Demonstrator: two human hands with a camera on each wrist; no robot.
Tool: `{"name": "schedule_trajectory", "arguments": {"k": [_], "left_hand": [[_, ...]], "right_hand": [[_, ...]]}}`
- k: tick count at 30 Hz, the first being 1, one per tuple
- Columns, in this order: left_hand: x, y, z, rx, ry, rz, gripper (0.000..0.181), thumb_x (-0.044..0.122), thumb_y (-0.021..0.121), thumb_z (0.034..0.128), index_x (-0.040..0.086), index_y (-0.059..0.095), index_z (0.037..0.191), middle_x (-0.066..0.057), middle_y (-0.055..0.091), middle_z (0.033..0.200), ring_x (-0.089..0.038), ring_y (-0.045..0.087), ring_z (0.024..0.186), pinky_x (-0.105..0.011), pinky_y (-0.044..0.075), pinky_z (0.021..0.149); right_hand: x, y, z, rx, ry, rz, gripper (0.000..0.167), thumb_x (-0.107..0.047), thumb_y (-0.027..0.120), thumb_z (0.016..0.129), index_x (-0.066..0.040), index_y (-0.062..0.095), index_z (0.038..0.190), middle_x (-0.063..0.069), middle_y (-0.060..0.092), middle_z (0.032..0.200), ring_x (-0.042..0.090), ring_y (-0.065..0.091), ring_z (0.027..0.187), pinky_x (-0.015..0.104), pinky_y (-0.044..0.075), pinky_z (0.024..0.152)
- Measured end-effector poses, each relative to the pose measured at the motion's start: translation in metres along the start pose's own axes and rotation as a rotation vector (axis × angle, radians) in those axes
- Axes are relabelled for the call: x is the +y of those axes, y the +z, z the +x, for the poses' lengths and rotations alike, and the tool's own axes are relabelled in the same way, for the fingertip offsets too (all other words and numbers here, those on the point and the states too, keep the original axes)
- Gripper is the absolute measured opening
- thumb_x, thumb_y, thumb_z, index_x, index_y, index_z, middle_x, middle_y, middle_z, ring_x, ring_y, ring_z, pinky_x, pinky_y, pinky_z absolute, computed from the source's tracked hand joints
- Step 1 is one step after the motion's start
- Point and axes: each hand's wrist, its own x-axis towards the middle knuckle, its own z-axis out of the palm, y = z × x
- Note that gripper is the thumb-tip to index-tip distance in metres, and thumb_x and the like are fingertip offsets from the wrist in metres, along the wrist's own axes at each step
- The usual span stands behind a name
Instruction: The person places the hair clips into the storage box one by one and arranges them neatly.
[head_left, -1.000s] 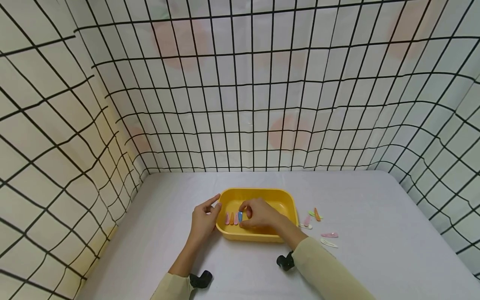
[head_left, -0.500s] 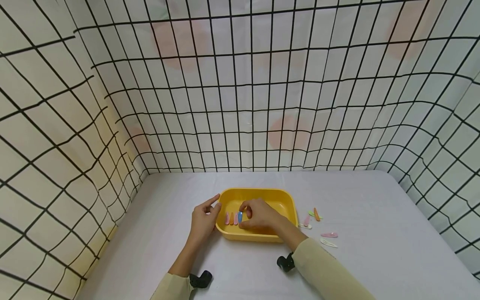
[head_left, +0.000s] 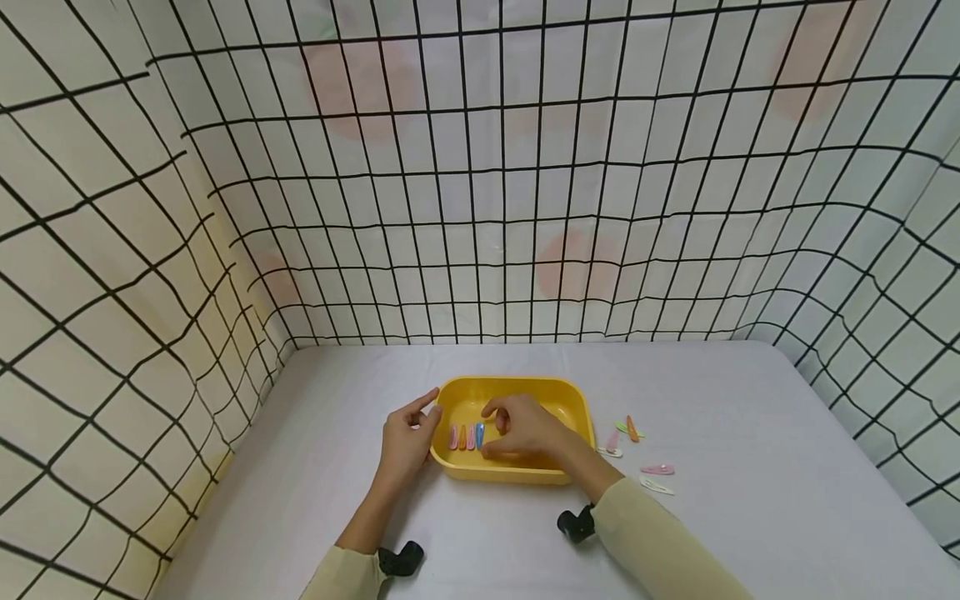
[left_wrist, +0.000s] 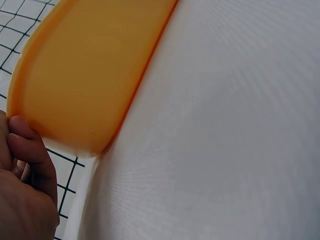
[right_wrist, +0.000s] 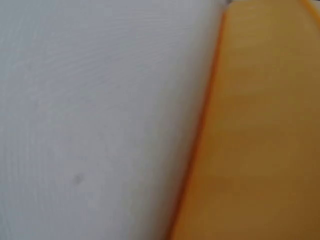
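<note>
From the head: a yellow tray on a white table. In the tray's left part, a neat row, left to right: first pink clip, first orange clip, second pink clip, blue clip. At the tray's left end, the left hand, with thumb and pointing finger gripping the rim. Inside the tray, the right hand, just right of the blue clip, with thumb and pointing finger bent but spread apart. Cannot tell if touching the blue clip. On the table by the tray's right end, a second orange clip crossed with a green clip; just beside, a third pink clip and a first white clip. Nearer the person, a fourth pink clip and a second white clip. Behind the table, a black net.

From the left wrist: the same tray, big and close, with bent fingers at its rim.

From the right wrist: a blurry look at the tray's side, with white table beside it.
</note>
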Motion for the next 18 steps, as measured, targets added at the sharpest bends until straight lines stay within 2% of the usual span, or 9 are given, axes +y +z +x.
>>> {"name": "schedule_trajectory", "arguments": {"k": [9, 13, 18], "left_hand": [[0.004, -0.001, 0.0, -0.009, -0.024, 0.001, 0.038, 0.025, 0.068, 0.0995, 0.023, 0.069, 0.137, -0.005, 0.056, 0.07, -0.014, 0.044, 0.038, -0.021, 0.043, 0.038], [0.005, 0.0, 0.0, -0.001, -0.031, 0.001, 0.038, 0.024, 0.068, 0.0992, 0.022, 0.068, 0.137, -0.005, 0.055, 0.071, -0.013, 0.046, 0.038, -0.022, 0.044, 0.039], [0.003, 0.001, 0.0, 0.005, -0.037, 0.006, 0.038, 0.025, 0.069, 0.0989, 0.023, 0.069, 0.137, -0.004, 0.055, 0.072, -0.012, 0.046, 0.039, -0.021, 0.044, 0.039]], "right_hand": [[0.002, -0.021, -0.025, 0.046, -0.01, 0.053, 0.056, -0.033, 0.09, 0.08, -0.006, 0.068, 0.123, 0.006, 0.062, 0.091, 0.016, 0.054, 0.081, 0.023, 0.047, 0.07], [0.006, -0.032, -0.035, 0.055, -0.037, 0.071, 0.056, -0.033, 0.088, 0.082, -0.004, 0.067, 0.125, 0.008, 0.063, 0.094, 0.017, 0.052, 0.083, 0.024, 0.046, 0.073], [0.009, -0.049, -0.047, 0.098, -0.097, 0.036, 0.056, -0.038, 0.087, 0.082, -0.005, 0.069, 0.124, 0.009, 0.065, 0.094, 0.021, 0.055, 0.083, 0.024, 0.046, 0.073]]}}
